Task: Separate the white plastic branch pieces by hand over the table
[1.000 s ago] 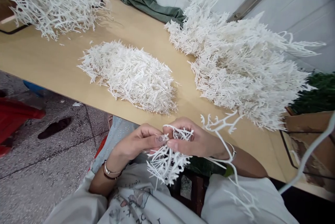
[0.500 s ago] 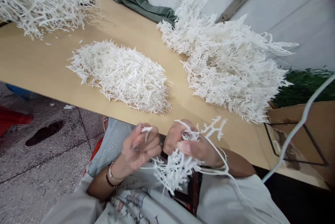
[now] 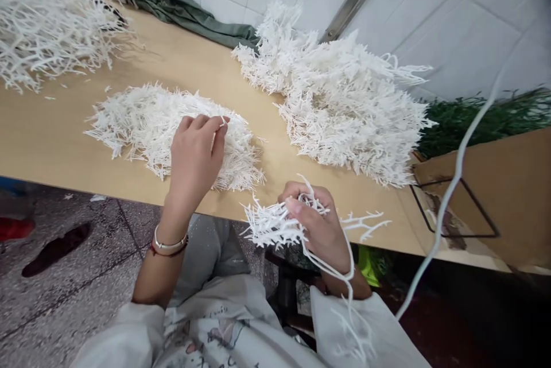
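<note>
My left hand reaches over the table edge onto a flat heap of small white plastic sprigs, with one small white piece pinched between thumb and fingertips above the heap. My right hand stays near my lap, closed around a white plastic branch cluster whose spiky tips fan out to the left. Thin white stems from that cluster trail down over my right wrist and sleeve.
A large mound of white branches lies on the wooden table at right, another pile at far left. A green cloth lies by the tiled wall. A cardboard box with green foliage stands at right.
My left hand left the cluster by my lap and moved up and forward onto the middle heap with a small piece. The right hand kept its cluster and sank slightly.
</note>
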`<state>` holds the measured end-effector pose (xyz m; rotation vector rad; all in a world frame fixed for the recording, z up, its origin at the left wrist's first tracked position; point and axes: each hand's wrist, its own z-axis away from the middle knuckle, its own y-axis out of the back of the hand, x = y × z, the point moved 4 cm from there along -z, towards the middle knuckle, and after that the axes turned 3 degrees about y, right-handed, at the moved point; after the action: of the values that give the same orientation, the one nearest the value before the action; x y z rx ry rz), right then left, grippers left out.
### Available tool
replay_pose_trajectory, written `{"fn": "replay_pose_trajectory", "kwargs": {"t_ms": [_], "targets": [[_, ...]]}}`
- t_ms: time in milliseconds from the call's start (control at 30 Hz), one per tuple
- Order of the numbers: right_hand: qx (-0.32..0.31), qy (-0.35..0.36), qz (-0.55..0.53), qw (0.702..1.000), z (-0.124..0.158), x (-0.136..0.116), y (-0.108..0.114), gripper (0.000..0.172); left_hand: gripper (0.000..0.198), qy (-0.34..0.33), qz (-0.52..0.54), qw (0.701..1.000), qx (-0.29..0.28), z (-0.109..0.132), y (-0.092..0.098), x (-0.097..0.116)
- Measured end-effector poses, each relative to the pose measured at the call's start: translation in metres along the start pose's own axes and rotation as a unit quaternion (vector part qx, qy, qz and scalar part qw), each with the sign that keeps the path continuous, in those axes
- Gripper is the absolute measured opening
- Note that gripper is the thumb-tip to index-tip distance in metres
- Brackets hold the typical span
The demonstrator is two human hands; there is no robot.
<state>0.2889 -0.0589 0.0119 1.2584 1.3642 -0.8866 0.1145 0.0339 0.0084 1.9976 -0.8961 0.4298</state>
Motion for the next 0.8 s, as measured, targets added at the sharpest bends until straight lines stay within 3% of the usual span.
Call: {"fn": "replay_pose_trajectory", "kwargs": {"t_ms": [167, 267, 400, 567, 633, 667, 733, 800], "targets": [[0.034, 0.002, -0.003, 0.999, 0.002, 0.004, 0.003, 0.03, 0.016, -0.006, -0.014, 0.999, 0.034, -0.01, -0.007, -0.004], [0.061, 0.015, -0.002, 0.998, 0.003, 0.005, 0.004, 0.029, 0.029, 0.015, -0.01, 0.998, 0.06, -0.009, -0.004, -0.004], [0.058, 0.031, -0.013, 0.998, 0.005, 0.003, 0.004, 0.03, 0.024, 0.038, -0.027, 0.992, 0.116, -0.012, 0.0, -0.01], [0.078, 0.036, 0.016, 0.996, 0.007, 0.004, 0.006, 0.032, 0.028, 0.03, 0.021, 0.992, 0.122, -0.012, 0.009, -0.003], [0.072, 0.039, 0.019, 0.996, 0.007, 0.006, 0.006, 0.034, 0.026, 0.002, 0.1, 0.992, 0.071, -0.003, 0.017, 0.013], [0.065, 0.039, 0.017, 0.997, 0.007, 0.006, 0.006, 0.034, 0.023, -0.02, 0.156, 0.987, 0.02, 0.004, 0.019, 0.023], [0.047, 0.04, 0.014, 0.998, 0.006, 0.005, 0.005, 0.034, 0.024, -0.042, 0.258, 0.954, -0.146, 0.023, 0.019, 0.042], [0.028, 0.042, 0.011, 0.999, 0.006, 0.002, 0.003, 0.033, 0.028, -0.05, 0.32, 0.893, -0.312, 0.045, 0.016, 0.055]]}}
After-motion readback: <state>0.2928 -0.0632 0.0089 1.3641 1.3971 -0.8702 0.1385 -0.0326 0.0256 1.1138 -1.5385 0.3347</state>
